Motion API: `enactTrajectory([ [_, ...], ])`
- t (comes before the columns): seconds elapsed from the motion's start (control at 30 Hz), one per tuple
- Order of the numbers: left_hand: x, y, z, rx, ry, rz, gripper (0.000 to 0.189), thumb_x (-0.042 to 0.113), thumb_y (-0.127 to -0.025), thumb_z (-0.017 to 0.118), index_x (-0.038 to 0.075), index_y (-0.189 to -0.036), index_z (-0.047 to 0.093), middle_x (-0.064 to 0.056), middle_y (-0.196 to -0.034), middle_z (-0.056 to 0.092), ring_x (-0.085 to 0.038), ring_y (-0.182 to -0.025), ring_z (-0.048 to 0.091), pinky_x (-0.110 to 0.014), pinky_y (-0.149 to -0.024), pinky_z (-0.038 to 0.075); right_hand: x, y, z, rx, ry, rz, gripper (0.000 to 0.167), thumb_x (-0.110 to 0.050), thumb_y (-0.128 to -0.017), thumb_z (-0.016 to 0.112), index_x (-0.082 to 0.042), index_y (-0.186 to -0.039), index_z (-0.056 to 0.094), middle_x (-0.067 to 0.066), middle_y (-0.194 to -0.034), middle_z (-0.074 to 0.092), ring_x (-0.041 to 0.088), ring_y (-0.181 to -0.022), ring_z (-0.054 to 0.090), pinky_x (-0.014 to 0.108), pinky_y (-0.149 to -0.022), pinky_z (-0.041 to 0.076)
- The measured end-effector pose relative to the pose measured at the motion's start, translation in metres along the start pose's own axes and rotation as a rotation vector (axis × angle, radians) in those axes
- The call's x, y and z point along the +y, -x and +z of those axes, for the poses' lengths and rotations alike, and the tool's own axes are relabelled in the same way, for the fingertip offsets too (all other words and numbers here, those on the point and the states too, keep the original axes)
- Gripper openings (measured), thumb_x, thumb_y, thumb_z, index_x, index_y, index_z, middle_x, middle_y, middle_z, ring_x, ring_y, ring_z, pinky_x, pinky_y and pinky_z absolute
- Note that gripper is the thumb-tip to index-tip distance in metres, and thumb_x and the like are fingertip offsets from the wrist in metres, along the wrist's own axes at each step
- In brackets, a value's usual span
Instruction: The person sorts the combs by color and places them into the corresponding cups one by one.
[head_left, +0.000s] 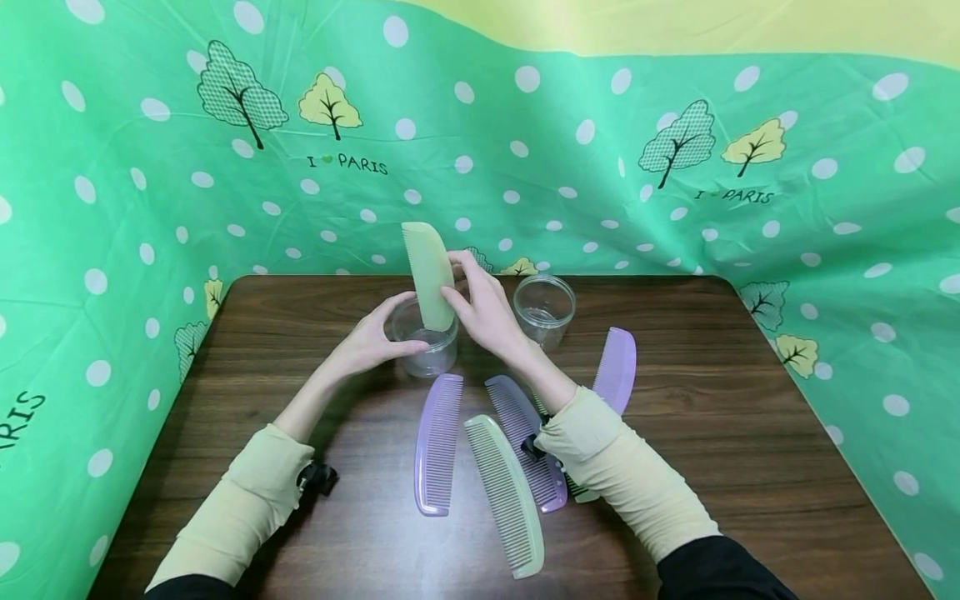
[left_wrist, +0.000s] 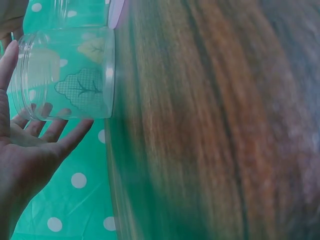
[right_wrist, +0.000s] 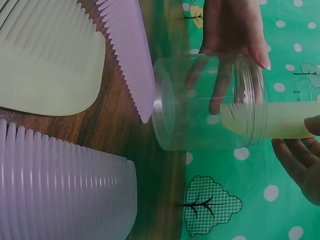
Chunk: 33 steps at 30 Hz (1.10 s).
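A clear jar (head_left: 431, 360) stands upright near the back of the table. My left hand (head_left: 372, 340) holds it from the left, thumb on the near side and fingers round the far side. Above it, my right hand (head_left: 486, 307) pinches a pale green comb (head_left: 426, 265) between thumb and fingers. The comb is nearly upright, tilted a little, teeth to the left. In the right wrist view, the lower end of the green comb (right_wrist: 290, 120) is inside the mouth of the jar (right_wrist: 200, 135). I cannot tell whether the comb touches the jar's wall.
A second clear jar (head_left: 544, 312) stands to the right. In front lie a purple comb (head_left: 429, 450), another purple comb (head_left: 525, 433) and a green comb (head_left: 506, 500). A third purple comb (head_left: 617, 367) and a green comb (head_left: 587, 497) are partly hidden by my right forearm.
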<state>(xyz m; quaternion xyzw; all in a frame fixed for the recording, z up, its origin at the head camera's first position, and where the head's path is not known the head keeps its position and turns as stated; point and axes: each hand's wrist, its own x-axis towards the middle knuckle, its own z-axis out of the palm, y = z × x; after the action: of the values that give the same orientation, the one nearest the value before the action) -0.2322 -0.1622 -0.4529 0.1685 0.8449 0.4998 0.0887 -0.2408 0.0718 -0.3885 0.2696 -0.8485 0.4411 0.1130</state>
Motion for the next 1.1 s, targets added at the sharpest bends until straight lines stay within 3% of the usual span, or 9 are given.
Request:
enactTrajectory([
  [0.33, 0.001, 0.000, 0.001, -0.005, -0.002, -0.008, 0.091, 0.044, -0.084, 0.085, 0.027, -0.158, 0.036, -0.003, -0.164, 0.039, -0.028, -0.152, 0.036, -0.059, -0.120, 0.033, 0.006, 0.002, 0.001, -0.021, 0.021, 0.034, 0.034, -0.014, -0.103, 0.062, -0.015, -0.135, 0.050, 0.009, -0.104, 0.070, 0.021, -0.092, 0.069, 0.039, -0.082, 0.057],
  [1.1, 0.000, 0.000, 0.001, -0.009, 0.027, 0.006, 0.089, 0.039, -0.084, 0.086, 0.026, -0.158, 0.036, -0.001, -0.163, 0.041, -0.030, -0.151, 0.039, -0.058, -0.118, 0.038, 0.017, 0.001, 0.011, -0.047, 0.053, 0.105, 0.028, -0.014, -0.102, 0.064, -0.016, -0.128, 0.053, 0.007, -0.098, 0.067, 0.020, -0.088, 0.065, 0.034, -0.080, 0.052],
])
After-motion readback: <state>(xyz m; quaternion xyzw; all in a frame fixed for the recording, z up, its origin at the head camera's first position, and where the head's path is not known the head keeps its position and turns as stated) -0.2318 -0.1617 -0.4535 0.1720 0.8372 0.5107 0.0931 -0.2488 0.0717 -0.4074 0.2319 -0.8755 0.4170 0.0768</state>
